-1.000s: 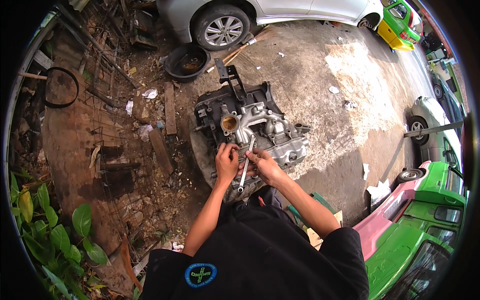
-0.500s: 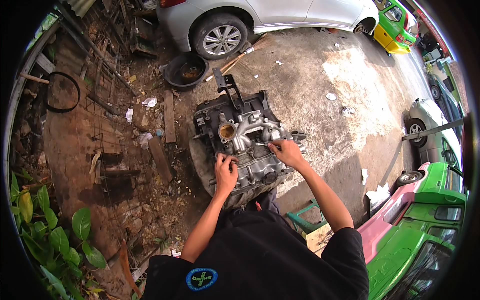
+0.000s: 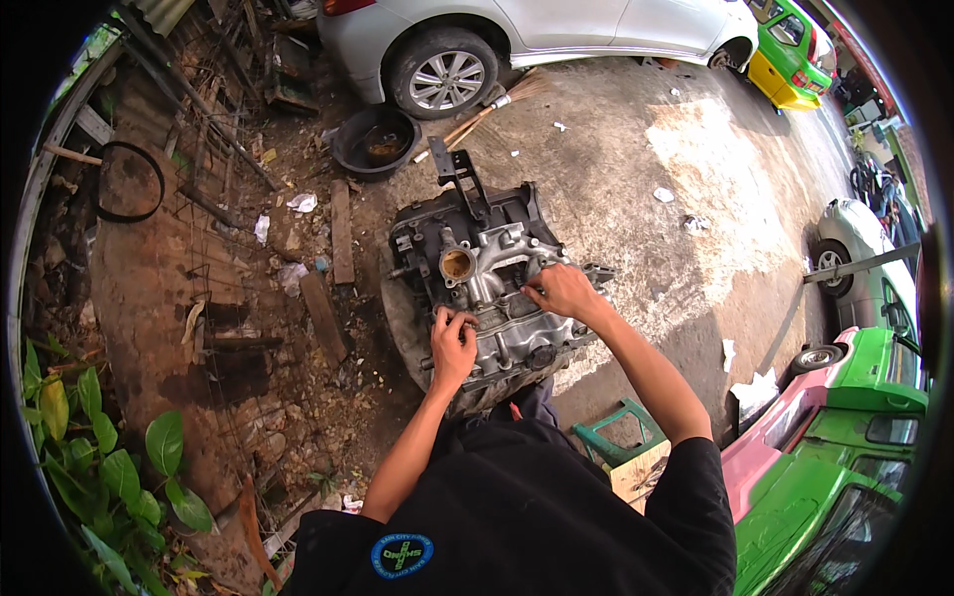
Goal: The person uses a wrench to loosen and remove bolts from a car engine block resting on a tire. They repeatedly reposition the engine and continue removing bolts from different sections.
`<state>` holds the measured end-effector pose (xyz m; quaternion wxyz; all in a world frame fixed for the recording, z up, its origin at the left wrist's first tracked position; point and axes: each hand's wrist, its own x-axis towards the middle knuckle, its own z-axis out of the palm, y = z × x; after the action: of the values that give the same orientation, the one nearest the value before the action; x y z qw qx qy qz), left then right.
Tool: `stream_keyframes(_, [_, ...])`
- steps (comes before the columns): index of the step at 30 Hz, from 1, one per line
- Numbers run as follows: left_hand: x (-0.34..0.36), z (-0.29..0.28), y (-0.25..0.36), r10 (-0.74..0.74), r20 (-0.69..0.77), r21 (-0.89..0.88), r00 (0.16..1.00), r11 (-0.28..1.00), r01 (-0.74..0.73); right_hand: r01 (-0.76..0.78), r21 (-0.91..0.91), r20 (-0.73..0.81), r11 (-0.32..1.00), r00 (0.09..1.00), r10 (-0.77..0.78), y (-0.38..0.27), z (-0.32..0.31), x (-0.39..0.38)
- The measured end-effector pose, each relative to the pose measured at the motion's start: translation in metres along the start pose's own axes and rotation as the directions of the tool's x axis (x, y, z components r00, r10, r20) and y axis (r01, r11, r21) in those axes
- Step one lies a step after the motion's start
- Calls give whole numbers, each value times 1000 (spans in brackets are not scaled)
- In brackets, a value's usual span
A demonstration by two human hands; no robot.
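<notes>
A greasy car engine [image 3: 517, 333] lies in front of me, with a silver intake manifold [image 3: 492, 260] on top and a round, brown-stained throttle opening [image 3: 457, 265] at its left. My left hand [image 3: 454, 346] rests on the engine's left near side, its fingers curled against the metal; what they hold, if anything, is hidden. Over the right part of the engine, beside the manifold, my right hand [image 3: 562, 292] is closed in a pinch. Whatever sits between those fingertips is too small to make out. A dark metal bracket [image 3: 459, 171] sticks up from the engine's far side.
A black basin [image 3: 374, 144] and a twig broom [image 3: 497, 103] lie beyond the engine, near a silver car [image 3: 556, 30]. Wooden planks [image 3: 323, 316] and litter lie at left. At lower right are a green plastic stool [image 3: 621, 433] and a green and pink vehicle [image 3: 845, 422].
My right hand has turned and shifted slightly, its fingertips now lower toward the engine; the thin shiny piece at them no longer shows clearly. The left hand stays nearly in place. The whole view shifts slightly.
</notes>
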<state>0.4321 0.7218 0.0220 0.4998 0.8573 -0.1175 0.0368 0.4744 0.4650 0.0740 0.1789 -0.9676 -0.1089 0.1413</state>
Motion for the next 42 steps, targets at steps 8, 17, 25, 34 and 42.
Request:
stream_keyframes(8, [1, 0, -2, 42, -6, 3, 999, 999, -42, -25, 38, 31, 999, 999, 24, 0, 0, 1])
stream_keyframes(17, [0, -1, 0, -6, 6, -26, 1000, 1000, 6, -15, 40, 23, 999, 1000, 14, 3, 6, -1])
stream_keyframes(25, [-1, 0, -3, 21, 14, 16, 1000, 1000, -22, 24, 40, -13, 999, 1000, -23, -18, 20, -10])
stream_keyframes(34, [2, -4, -1, 83, 1, 32, 997, 996, -83, -517, 762, 585, -390, 807, 72, -86, 37, -14])
stream_keyframes(42, [2, -4, -1, 58, 26, 13, 998, 998, -58, -222, 826, 367, -518, 910, 194, -117, 37, -23])
